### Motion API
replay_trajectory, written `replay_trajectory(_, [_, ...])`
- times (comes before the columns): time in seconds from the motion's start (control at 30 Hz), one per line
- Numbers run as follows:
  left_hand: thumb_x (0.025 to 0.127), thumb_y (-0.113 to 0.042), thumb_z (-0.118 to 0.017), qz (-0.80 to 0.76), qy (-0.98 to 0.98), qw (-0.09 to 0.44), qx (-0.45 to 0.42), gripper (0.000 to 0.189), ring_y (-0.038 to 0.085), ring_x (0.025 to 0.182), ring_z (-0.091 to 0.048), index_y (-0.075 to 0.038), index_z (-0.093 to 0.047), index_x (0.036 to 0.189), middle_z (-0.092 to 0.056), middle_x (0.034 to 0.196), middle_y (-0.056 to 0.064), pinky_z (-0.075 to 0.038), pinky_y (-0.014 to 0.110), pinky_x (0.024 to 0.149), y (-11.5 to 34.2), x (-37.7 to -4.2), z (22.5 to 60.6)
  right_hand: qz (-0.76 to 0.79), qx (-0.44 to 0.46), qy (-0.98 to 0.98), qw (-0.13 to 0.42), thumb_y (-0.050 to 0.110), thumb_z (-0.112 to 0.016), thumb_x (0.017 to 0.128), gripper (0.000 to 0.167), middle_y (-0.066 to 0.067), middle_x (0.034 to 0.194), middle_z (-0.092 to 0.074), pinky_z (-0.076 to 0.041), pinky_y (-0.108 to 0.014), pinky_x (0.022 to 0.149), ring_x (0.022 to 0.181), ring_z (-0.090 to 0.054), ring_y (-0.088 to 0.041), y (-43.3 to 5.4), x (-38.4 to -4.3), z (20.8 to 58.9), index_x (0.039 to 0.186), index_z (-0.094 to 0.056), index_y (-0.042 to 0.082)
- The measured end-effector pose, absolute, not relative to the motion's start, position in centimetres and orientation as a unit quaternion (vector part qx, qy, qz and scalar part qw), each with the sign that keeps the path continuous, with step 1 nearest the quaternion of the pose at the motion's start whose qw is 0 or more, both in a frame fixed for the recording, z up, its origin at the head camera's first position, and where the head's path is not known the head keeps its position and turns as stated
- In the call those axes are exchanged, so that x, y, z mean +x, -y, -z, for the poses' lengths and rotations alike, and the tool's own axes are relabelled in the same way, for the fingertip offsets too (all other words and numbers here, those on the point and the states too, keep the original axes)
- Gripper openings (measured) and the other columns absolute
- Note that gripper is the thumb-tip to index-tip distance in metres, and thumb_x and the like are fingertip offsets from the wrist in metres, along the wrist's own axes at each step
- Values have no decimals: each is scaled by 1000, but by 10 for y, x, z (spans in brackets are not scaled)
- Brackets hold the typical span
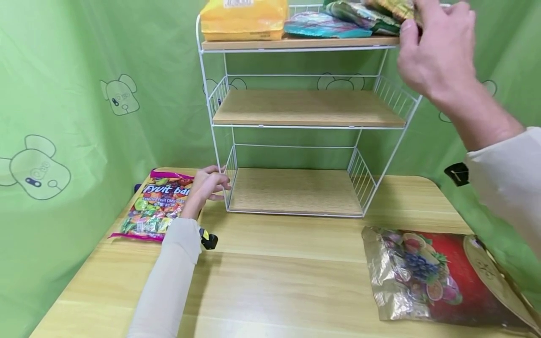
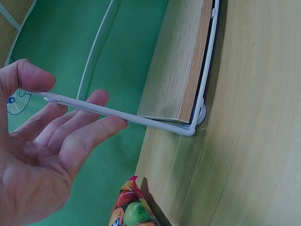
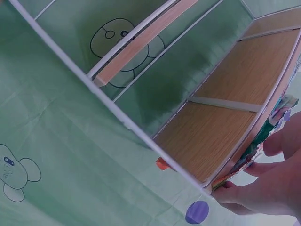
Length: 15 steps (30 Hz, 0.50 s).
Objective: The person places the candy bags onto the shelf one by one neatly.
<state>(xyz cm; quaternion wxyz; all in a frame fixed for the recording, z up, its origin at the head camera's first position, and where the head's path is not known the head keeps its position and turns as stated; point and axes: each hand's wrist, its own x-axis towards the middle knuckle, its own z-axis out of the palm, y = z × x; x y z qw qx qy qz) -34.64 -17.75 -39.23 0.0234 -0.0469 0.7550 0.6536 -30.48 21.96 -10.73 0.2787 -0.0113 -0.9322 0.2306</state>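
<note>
A white wire rack with wooden shelves (image 1: 313, 105) stands on the table. My left hand (image 1: 207, 184) holds its front left post; in the left wrist view the thumb lies on one side of the white post (image 2: 108, 111) and fingers on the other. Up at the top shelf's right end, my right hand (image 1: 441, 54) grips a yellowish snack bag (image 1: 393, 8), its far part hidden by the hand. Beside that bag lie a green and silver packet (image 1: 352, 13) and a blue packet (image 1: 323, 24). A yellow-orange bag (image 1: 243, 19) sits on the top left.
A Fyvit bar fruit chew bag (image 1: 158, 204) lies on the table left of the rack, partly behind my left arm. At the front right rests a red and silver bag with fruit pictures (image 1: 427, 277). Green curtain (image 1: 76, 94) hangs around the table (image 1: 270, 281).
</note>
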Motion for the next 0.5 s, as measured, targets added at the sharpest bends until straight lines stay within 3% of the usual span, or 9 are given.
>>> replay_trajectory(0.1, [81,-10,-65,-654,-754,24,-49,44,24,82,-71,-11,-64,125,-68,122,29,-63,52,86,177,-347,393,-231,0,935,270,35,-30,104,57,-24,153,-28,-35,-54,112,133,-30,-34,-218,-305,109,161,-26,30])
replay_trajectory(0.2, [80,-9,-66,-654,-754,25,-48,44,26,85,-71,-11,-64,124,-69,119,27,-63,52,86,176,-347,394,-234,13,933,273,34,-30,104,59,-28,154,-28,-36,-60,114,135,-33,-41,-217,-306,112,161,-24,20])
replay_trajectory(0.33, [80,-10,-65,-654,-755,25,-45,44,23,81,-71,-11,-64,124,-71,115,23,-63,53,86,177,-347,394,-242,18,928,283,32,-29,103,59,-29,156,-28,-37,-60,115,135,-35,-42,-217,-308,115,160,-25,17])
replay_trajectory(0.5, [82,-10,-66,-654,-755,26,-47,43,32,91,-72,-11,-63,125,-71,116,24,-63,53,85,178,-348,394,-246,26,922,299,30,-30,102,58,-28,153,-30,-38,-58,112,131,-37,-40,-217,-312,117,158,-28,14])
